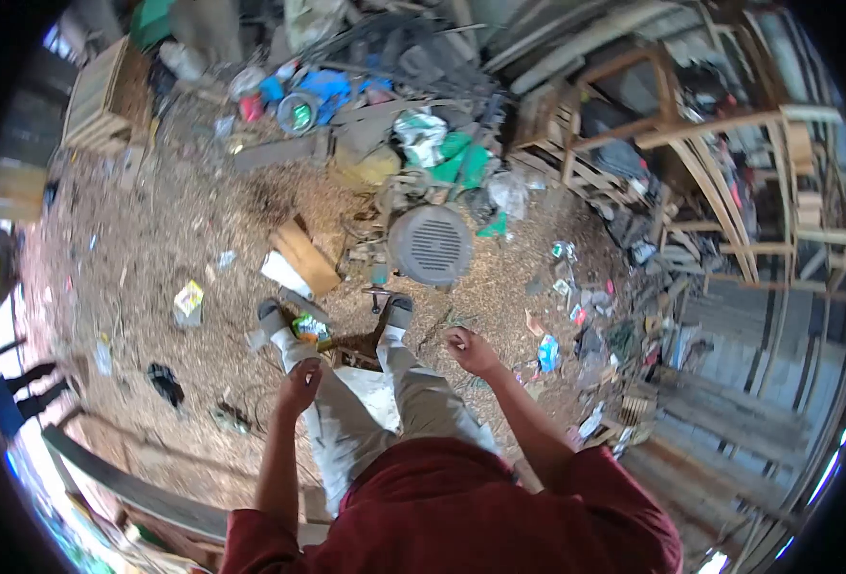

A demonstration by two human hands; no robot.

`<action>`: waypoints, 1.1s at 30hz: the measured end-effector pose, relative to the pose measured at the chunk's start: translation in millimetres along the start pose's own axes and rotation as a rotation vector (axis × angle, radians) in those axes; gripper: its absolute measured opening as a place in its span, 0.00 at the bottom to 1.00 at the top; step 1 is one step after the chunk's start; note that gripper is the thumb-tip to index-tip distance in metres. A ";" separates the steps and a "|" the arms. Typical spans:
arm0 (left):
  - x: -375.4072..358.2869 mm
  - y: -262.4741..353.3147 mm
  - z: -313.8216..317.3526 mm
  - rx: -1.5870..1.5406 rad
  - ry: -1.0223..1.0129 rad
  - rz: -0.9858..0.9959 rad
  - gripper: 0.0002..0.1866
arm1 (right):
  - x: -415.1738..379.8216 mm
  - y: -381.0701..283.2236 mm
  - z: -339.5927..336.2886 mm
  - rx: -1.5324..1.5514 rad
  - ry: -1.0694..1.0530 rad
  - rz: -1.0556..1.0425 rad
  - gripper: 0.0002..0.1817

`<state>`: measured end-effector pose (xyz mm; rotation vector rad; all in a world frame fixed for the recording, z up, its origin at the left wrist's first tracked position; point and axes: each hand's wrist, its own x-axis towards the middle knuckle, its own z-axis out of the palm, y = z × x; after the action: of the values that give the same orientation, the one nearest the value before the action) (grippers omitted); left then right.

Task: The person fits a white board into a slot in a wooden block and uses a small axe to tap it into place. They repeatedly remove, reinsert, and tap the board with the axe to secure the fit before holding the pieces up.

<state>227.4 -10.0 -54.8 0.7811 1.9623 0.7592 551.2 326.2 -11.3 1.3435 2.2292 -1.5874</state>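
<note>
My left hand is over my thigh, its fingers curled in; whether they hold anything is too small to tell. My right hand hangs in the air right of my knee, fingers bent towards the palm, with nothing clearly visible in it. Ahead of my feet stands a round grey slotted cover on a machine with a small crank-like part below it. Left of the machine lie a brown wooden board and a white piece. A green and white packet lies between my shoes.
Wooden frames and racks fill the right side. Scrap, a blue plastic sheet and a green sheet lie at the back. A slatted crate stands back left. A curved beam is at lower left, near another person's legs.
</note>
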 end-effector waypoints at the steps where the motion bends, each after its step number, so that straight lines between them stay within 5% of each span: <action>1: -2.4 -5.5 -3.5 -0.024 -0.022 -0.014 0.15 | 16.5 14.3 8.7 -0.054 -0.013 -0.035 0.17; 6: 16.5 -12.6 -22.6 0.018 -0.049 0.016 0.16 | 82.6 37.5 58.9 -0.066 -0.002 0.100 0.18; 10: 54.3 -46.7 -23.4 -0.052 -0.096 -0.041 0.18 | 128.1 65.0 125.6 -0.086 0.020 0.049 0.15; 17: 170.5 -106.3 -22.3 0.362 -0.203 0.123 0.24 | 202.1 92.1 198.3 -0.063 -0.072 -0.163 0.13; 22: 228.3 -150.4 -21.3 0.352 -0.099 0.283 0.24 | 246.8 83.0 187.2 -0.243 -0.161 -0.326 0.14; 28: 248.5 -193.7 -20.4 0.535 -0.266 0.203 0.25 | 287.8 114.3 186.3 -0.344 -0.260 -0.290 0.14; 31: 236.2 -240.9 6.2 0.542 -0.144 0.230 0.27 | 291.2 116.2 205.2 -0.033 -0.147 -0.209 0.14; 33: 231.6 -252.7 15.1 0.629 -0.235 0.122 0.32 | 292.3 103.8 205.3 -0.207 -0.128 -0.340 0.16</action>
<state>83.6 12.7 -365.6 1.3038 1.9565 0.0870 365.1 343.1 -333.0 0.8218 2.5570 -1.4306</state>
